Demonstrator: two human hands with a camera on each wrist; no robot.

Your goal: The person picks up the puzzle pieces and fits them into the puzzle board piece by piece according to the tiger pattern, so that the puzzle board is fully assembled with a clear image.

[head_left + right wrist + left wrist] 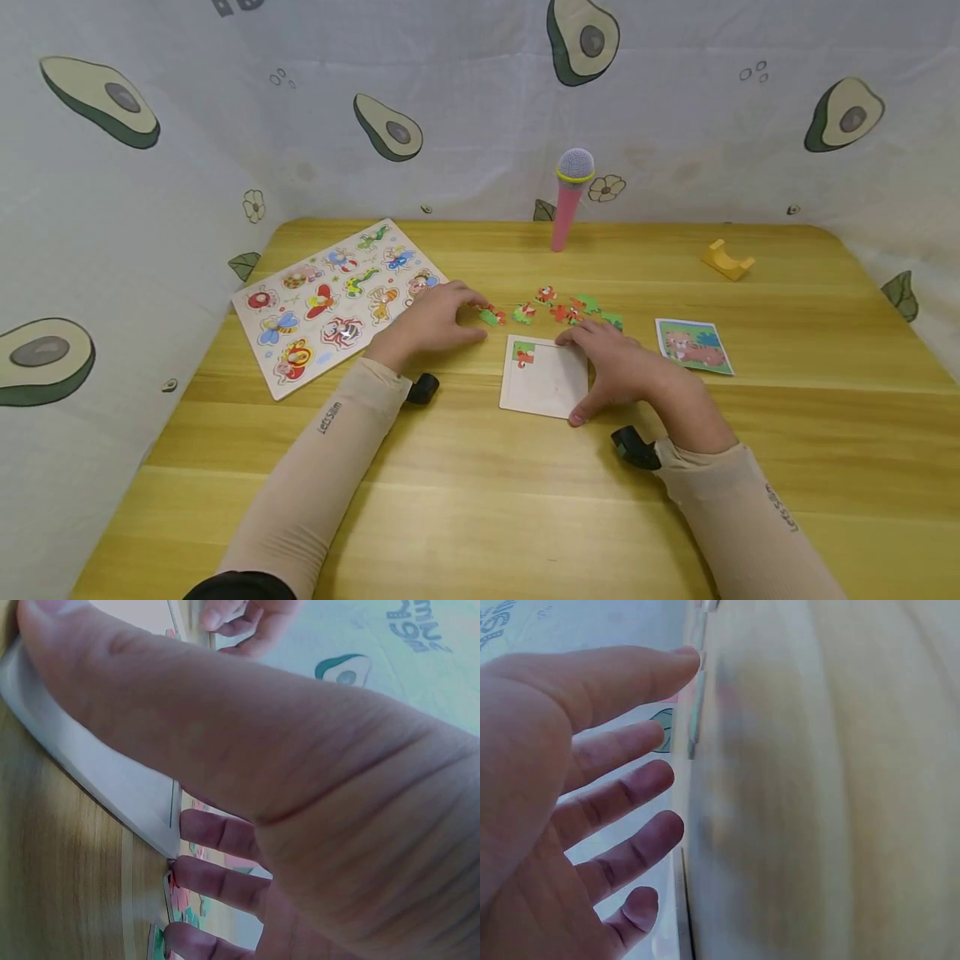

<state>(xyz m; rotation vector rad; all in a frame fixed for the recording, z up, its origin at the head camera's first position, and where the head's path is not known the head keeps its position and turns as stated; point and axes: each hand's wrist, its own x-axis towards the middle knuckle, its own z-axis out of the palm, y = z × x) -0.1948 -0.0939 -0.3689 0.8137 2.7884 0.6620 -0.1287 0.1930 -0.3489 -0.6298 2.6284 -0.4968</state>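
Note:
My left hand [433, 321] hovers at the near left of the loose jigsaw pieces [525, 312], its fingers spread and nothing held. In the left wrist view the thumb comes close to a piece [695, 724] seen edge-on; contact cannot be told. With my right hand [626, 367] I hold the right side of a small white puzzle board [546, 385], thumb at its front edge and fingers at its back edge. One green and red piece [523, 354] lies in the board's upper left corner. The right wrist view shows the thumb over the board [112, 776].
A wooden peg puzzle [330, 304] with insect pictures lies at the left. A pink toy microphone [570, 200] stands at the back. On the right are a picture card [696, 346] and a yellow curved block [727, 261]. Avocado-print cloth [472, 108] hangs behind the table.

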